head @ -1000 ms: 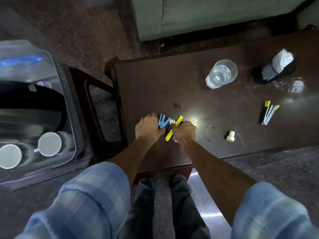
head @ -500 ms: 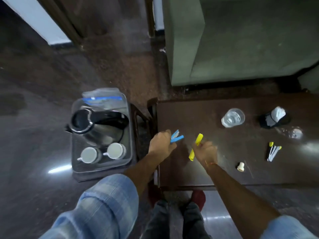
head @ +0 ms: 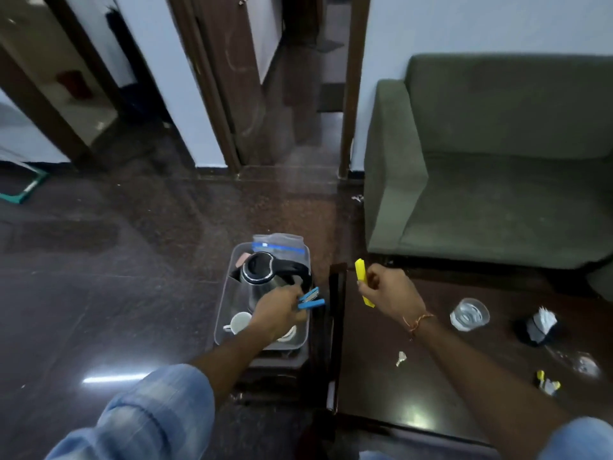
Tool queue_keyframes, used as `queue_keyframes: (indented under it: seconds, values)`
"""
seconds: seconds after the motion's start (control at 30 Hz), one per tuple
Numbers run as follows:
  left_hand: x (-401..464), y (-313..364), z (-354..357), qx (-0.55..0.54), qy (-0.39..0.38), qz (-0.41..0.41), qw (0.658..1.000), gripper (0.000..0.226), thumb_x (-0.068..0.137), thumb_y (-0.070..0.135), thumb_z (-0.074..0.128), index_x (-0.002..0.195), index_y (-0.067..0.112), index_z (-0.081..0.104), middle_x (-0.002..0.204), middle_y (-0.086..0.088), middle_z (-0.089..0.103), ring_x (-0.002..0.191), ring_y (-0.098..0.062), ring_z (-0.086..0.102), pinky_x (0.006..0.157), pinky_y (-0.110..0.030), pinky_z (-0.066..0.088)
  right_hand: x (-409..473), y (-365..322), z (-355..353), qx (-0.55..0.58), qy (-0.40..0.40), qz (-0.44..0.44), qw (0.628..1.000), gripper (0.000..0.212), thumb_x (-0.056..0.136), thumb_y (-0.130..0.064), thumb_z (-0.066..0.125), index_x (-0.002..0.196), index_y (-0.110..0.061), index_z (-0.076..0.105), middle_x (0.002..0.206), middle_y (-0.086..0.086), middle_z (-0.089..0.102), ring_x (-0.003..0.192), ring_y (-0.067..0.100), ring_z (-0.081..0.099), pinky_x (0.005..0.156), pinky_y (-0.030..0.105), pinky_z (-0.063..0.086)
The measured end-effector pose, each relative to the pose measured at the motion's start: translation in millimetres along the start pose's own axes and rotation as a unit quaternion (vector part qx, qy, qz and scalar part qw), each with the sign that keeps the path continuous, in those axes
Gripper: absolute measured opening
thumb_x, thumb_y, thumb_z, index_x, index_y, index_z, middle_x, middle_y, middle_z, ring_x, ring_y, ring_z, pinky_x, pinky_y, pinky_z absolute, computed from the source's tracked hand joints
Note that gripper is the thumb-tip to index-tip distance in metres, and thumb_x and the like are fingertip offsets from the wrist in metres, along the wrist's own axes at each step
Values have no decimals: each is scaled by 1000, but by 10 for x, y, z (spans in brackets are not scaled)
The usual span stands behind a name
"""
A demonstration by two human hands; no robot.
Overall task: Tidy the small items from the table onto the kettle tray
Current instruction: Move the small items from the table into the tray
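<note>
A clear kettle tray (head: 225, 293) sits on a low stand left of the dark desk (head: 381, 376), holding a black kettle (head: 265, 270) and a white cup (head: 239, 322). Above the tray, the left hand (head: 277, 313) pinches blue clips (head: 311, 299). Further right, over the desk's near corner, the right hand (head: 391, 292) grips a yellow stick (head: 362, 280) upright. On the desk lie a white scrap (head: 400, 358), a glass (head: 469, 314) and yellow-tipped clips (head: 547, 383).
</note>
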State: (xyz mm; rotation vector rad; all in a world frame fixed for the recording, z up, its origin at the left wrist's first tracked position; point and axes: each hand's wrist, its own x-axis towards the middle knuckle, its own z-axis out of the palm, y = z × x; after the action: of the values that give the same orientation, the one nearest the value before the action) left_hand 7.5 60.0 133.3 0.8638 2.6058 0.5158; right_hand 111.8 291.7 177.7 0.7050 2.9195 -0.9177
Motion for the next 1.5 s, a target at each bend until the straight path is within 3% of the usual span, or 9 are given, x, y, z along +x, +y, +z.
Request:
queue_keyframes:
  seconds: [0.27,0.5,0.7,0.83,1.0,1.17,1.3,1.43,1.5]
  values:
    - [-693,-669,-585,-15,109,-124,986,22,73,43,67,84,29,53,80,7,59,77,-21,60,59,-29,34,190,-726,267,25,-38,-85,995,28,80,-43,66,75,-18,58,72,3,68,70,24,65,63,39,54]
    - [-787,-1098,-745,-122,178,-253,943,21,75,40,73,84,35,54,74,15,64,71,-10,62,65,-33,50,388,-1124,543,46,-37,-84,995,24,76,-43,67,74,-20,61,72,0,69,70,23,66,65,37,56]
    - [-472,-1622,-780,-136,164,-287,934,24,78,41,71,84,29,53,83,6,66,73,-17,61,62,-31,46,988,-1710,672,5,15,-105,994,22,75,-42,66,73,-22,56,71,1,67,68,27,64,62,33,51]
    - [-309,-1913,-636,-162,127,-299,932,32,77,47,69,89,21,55,86,1,67,80,-23,64,67,-35,50,1474,-2248,834,-73,-33,-179,981,17,80,-38,67,82,-22,63,80,0,68,73,22,62,67,35,52]
    - [-201,-2144,-298,-177,93,-308,930,30,80,44,65,91,18,55,92,-2,68,84,-25,65,69,-36,50,1915,-2828,1307,-225,-121,-305,917,24,79,-34,66,99,-22,66,97,1,69,90,26,65,73,36,49]
    - [11,-2330,8,-166,64,-310,934,33,80,46,63,98,18,60,94,-3,69,87,-26,65,73,-36,47,2168,-2975,2015,-396,-234,-397,795,25,86,-25,55,110,-18,59,111,4,64,100,29,64,76,38,50]
    - [190,-2427,208,-131,56,-302,943,29,80,42,60,96,18,59,94,-5,69,88,-28,65,73,-35,43,2361,-2827,2412,-440,-273,-424,743,25,86,-17,52,110,-17,60,113,0,63,97,24,64,71,36,52]
    - [336,-2448,409,-70,39,-274,958,31,82,42,57,100,17,60,97,-3,67,93,-25,60,78,-37,39,2499,-2588,2663,-462,-275,-482,692,22,85,-23,55,106,-23,62,111,-7,64,98,15,64,56,20,33]
    - [398,-2407,480,-41,16,-271,962,29,84,39,56,103,17,60,96,-2,67,93,-24,59,81,-38,36,2568,-2482,2772,-473,-286,-497,668,21,84,-26,60,104,-23,64,110,-5,66,95,16,66,57,25,32]
